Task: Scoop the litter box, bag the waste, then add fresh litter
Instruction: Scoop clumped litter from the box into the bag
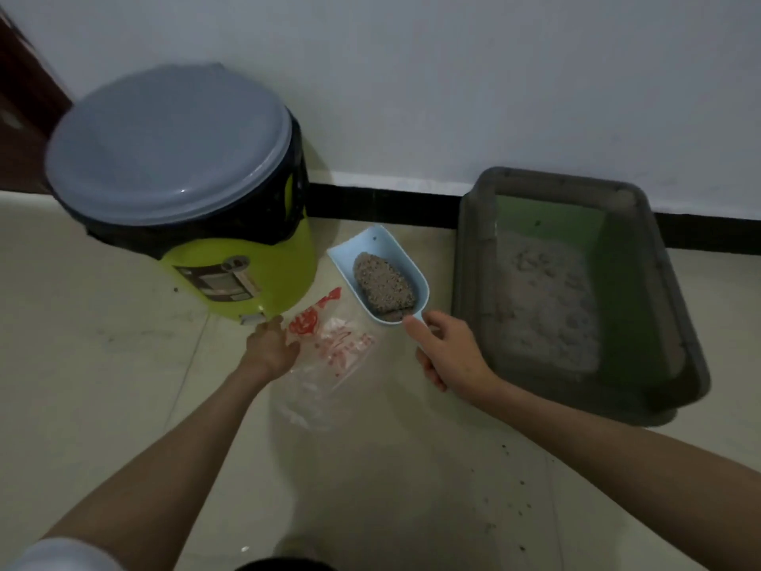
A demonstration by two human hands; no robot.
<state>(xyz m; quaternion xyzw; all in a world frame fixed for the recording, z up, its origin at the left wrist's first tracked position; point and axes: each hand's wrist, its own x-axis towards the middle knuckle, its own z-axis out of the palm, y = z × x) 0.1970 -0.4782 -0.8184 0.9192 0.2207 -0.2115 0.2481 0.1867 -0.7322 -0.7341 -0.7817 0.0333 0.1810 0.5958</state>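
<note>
Now my right hand (447, 348) grips handle of pale blue scoop (381, 274), forefinger along it, scoop level, pointing 11 o'clock. My left hand (269, 348) pinches edge of clear plastic bag (325, 364) with red print, lying on floor between hands. Beige tile floor (103, 364), white wall (453, 76), black skirting. Grey-brown clump (383, 288) fills scoop. Litter box (576, 290) at 3 o'clock; lidded green bin (243, 278) at 10.
</note>
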